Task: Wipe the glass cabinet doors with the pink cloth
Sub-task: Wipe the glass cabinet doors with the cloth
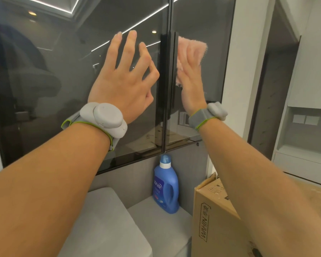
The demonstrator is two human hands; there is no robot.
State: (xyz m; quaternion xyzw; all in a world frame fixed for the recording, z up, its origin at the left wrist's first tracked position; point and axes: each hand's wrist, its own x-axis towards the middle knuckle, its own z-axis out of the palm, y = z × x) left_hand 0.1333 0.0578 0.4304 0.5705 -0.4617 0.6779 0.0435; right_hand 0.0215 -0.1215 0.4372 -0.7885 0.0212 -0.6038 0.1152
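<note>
Two dark glass cabinet doors fill the upper view: the left door (67, 75) and the narrower right door (213, 58), with black vertical handles (168, 71) where they meet. My right hand (191, 78) presses the pink cloth (193, 49) flat against the right door, just beside the handles. My left hand (124, 76) rests on the left door with its fingers spread and holds nothing. Both wrists carry grey bands.
Below the doors a blue detergent bottle (166, 186) stands on a grey counter (156, 219). A cardboard box (217, 216) sits at the lower right under my right forearm. A white wall panel (248, 62) and shelving (304, 127) lie to the right.
</note>
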